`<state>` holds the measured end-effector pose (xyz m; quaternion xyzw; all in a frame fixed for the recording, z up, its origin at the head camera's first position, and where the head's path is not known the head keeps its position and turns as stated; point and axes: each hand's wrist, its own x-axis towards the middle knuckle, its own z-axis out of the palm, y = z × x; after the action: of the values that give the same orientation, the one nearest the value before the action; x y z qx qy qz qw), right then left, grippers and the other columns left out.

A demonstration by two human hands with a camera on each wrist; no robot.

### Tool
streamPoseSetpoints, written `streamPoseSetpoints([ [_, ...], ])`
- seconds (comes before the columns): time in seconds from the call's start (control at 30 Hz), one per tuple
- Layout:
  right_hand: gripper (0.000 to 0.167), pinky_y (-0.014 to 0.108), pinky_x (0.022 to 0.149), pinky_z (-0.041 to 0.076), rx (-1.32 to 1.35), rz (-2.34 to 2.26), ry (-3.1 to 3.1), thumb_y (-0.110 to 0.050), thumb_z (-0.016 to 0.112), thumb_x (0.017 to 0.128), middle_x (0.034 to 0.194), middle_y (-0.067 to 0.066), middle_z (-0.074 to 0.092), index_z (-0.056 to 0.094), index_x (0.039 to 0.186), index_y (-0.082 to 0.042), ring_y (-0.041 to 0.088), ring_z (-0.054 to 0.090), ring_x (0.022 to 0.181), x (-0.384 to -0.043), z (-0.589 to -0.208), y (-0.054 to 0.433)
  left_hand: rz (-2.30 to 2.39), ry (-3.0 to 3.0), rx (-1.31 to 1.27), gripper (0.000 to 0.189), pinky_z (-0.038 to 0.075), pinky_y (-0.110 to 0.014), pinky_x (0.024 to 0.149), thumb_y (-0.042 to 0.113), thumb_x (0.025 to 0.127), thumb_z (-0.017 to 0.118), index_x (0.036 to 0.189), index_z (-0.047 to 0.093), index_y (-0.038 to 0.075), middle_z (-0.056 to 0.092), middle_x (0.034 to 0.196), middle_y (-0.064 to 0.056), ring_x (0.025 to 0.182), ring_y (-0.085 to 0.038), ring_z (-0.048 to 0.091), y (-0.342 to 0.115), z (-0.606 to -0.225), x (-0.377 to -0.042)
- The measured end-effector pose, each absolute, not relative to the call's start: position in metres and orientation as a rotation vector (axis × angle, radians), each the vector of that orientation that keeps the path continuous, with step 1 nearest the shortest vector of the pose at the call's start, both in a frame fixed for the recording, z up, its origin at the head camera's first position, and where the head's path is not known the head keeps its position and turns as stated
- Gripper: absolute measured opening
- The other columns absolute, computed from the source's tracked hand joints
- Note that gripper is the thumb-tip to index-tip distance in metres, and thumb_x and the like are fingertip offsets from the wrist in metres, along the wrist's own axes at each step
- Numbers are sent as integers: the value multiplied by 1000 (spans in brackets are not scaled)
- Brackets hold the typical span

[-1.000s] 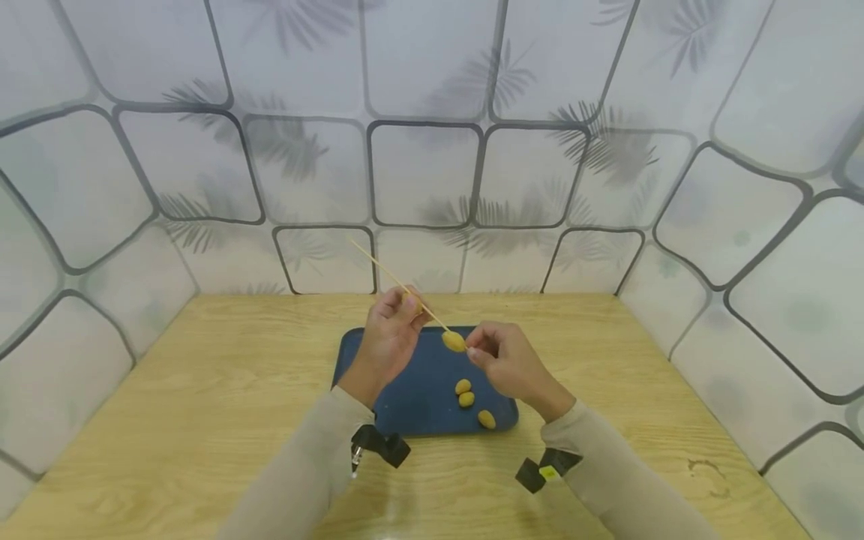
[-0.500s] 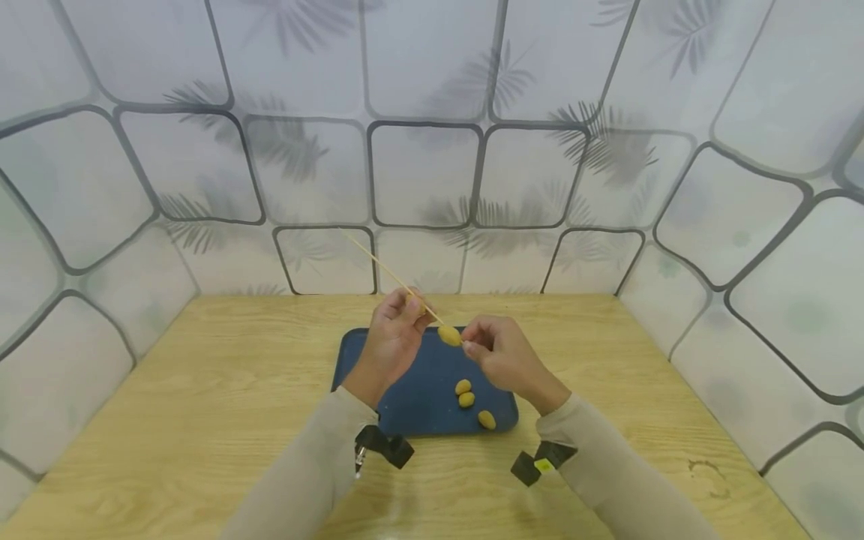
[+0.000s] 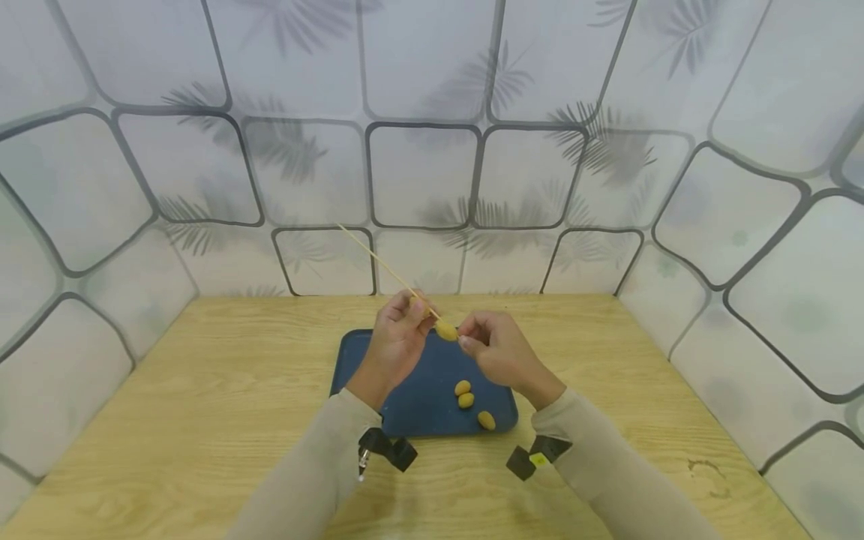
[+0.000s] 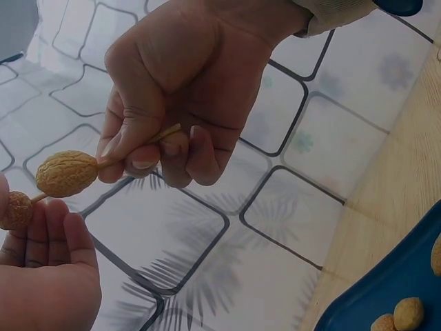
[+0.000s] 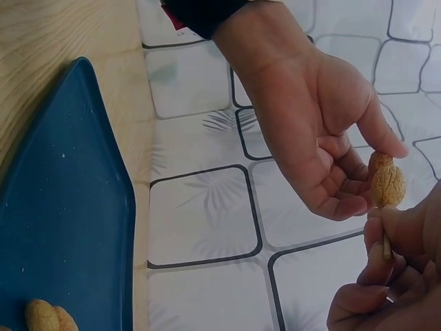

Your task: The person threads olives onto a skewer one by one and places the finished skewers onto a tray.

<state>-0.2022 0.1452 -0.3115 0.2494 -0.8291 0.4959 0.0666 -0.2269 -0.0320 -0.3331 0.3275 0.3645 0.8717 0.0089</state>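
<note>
A thin wooden skewer slants up and left over the tray. One wrinkled golden-brown, walnut-like ball is threaded on it between the two hands. My right hand pinches the short lower end of the skewer, close beside that ball; the stub of it pokes past the fingers in the left wrist view. My left hand holds a second wrinkled ball in its fingertips, with the skewer running along there. I cannot tell whether the skewer pierces this second ball.
Below the hands, a dark blue tray lies on the wooden table. Three loose balls sit on its right side, two of them side by side. Patterned walls stand behind and at both sides.
My right hand has moved up and left, pushing the skewer and its threaded ball along. The gap between this ball and my left hand has narrowed; the skewer's far tip reaches farther up-left.
</note>
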Motion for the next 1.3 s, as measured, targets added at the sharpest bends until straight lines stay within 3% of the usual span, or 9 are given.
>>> streamPoseSetpoints([
  [0.47,8,26,48,43,732,1481,-2500,9,58,90,69,4,59,63,88,4,16,49,56,-205,-305,142,2739,1132,1010,16,50,-20,78,27,88,69,93,62,13,62,89,1,83,-9,59,-26,-335,-228],
  [0.7,9,28,51,45,757,1497,-2516,7,57,93,77,15,62,65,91,3,18,52,60,-210,-305,147,2695,1262,881,27,50,-24,81,35,81,73,93,63,13,61,92,-1,86,-11,58,-31,-332,-230],
  [0.93,8,27,55,48,759,1501,-2553,7,56,93,77,9,62,64,93,5,18,57,65,-213,-303,155,2594,1351,957,20,50,-26,84,32,91,64,101,64,14,58,103,-3,94,-13,57,-37,-336,-234],
  [1.3,8,26,56,48,750,1553,-2586,8,56,93,75,6,61,64,92,6,18,56,66,-215,-306,158,2640,1414,950,26,50,-25,86,36,88,62,97,61,12,58,97,-2,89,-11,59,-28,-345,-235],
])
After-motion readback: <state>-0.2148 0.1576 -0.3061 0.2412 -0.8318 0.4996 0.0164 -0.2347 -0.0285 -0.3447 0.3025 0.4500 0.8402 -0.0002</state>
